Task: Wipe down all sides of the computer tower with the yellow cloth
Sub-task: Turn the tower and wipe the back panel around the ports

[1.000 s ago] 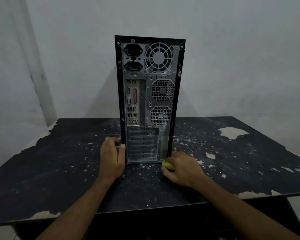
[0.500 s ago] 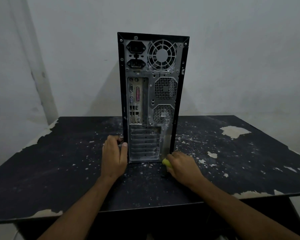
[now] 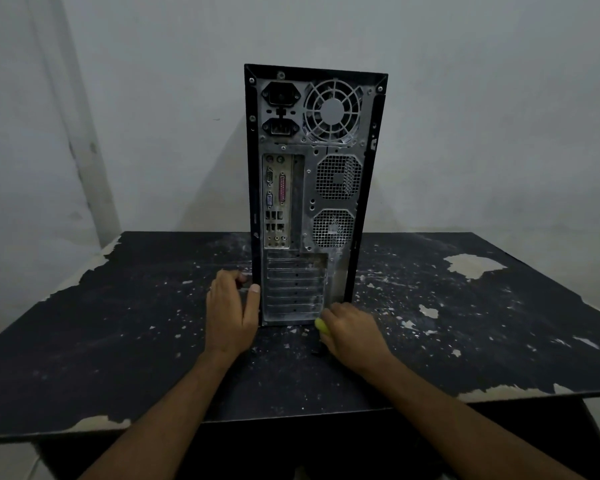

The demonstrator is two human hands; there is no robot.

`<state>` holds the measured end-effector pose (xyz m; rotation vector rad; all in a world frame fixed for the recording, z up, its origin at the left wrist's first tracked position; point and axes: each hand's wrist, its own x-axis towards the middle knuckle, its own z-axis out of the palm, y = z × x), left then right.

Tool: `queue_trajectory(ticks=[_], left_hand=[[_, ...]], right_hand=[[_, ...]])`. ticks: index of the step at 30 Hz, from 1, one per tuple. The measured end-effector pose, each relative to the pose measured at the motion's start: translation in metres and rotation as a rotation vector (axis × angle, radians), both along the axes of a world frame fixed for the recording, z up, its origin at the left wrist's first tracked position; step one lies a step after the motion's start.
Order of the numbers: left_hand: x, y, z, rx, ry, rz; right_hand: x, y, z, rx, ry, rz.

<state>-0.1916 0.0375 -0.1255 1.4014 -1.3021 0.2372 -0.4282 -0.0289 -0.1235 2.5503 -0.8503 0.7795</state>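
- Bunched tight in my right hand, the small yellow cloth barely peeks out past my curled fingers, low at the near right corner of the tower's base.
- Left hand clamps the tall black metal computer tower at its lower left edge, thumb up the rear rim, fingers wrapped around the side panel.
- Tower stands upright mid-way back on the black table with peeling, flaking paint, its dusty grey rear panel facing me: fan grille, ports, slot covers.
- Handling call: looks heavy and rigid, tall for its footprint, so it could tip if I shove high; I'd brace low, as now.
- Cloth is soft and will snag on grille mesh and port edges, I reckon; light strokes there.
- Rear panel looks grimy, so plenty left to wipe.
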Motion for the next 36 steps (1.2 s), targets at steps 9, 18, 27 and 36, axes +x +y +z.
queue_trajectory(ticks=[9, 18, 27, 36], left_hand=[[0.002, 0.009, 0.001, -0.020, 0.143, -0.079], [0.005, 0.009, 0.004, 0.064, 0.266, -0.091], [0.009, 0.006, 0.005, 0.158, 0.433, -0.086], [0.013, 0.000, 0.000, 0.180, 0.549, -0.079]], right_hand=[[-0.001, -0.006, -0.003, -0.007, 0.000, 0.017], [0.057, 0.010, 0.001, 0.065, 0.053, 0.161], [0.096, 0.026, 0.003, 0.011, 0.067, 0.175], [0.096, 0.023, 0.000, 0.010, 0.017, 0.214]])
